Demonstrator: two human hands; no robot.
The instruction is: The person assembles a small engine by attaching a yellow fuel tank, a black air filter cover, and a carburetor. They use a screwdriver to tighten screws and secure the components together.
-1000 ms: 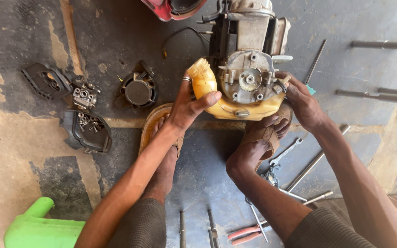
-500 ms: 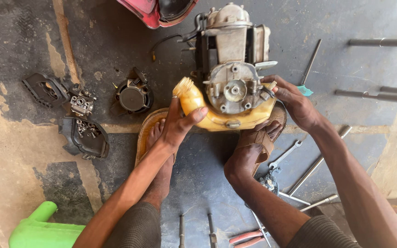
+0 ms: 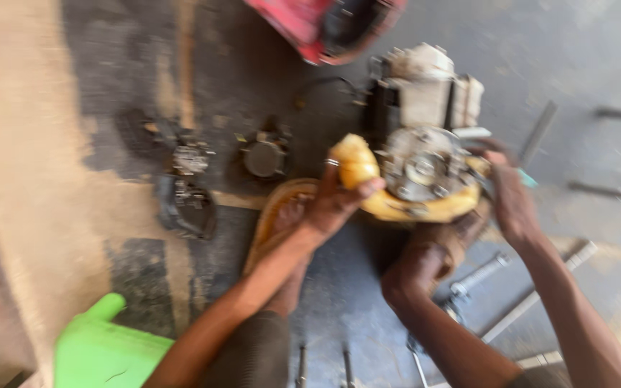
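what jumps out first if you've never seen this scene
A small engine with a yellow base sits on the dark floor at centre top, gripped by the left hand and the right hand. A bright green plastic container stands out at bottom left, and dark loose engine parts lie to the engine's left.

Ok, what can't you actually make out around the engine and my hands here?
Head view, all motion-blurred:
- Small engine: fine detail smeared.
- Right hand: fingertips hidden behind the engine.
- Left hand: grips the yellow tank; its palm side is hidden.
- Red cover: cut by the top edge.
- Green container: cut by the bottom edge.
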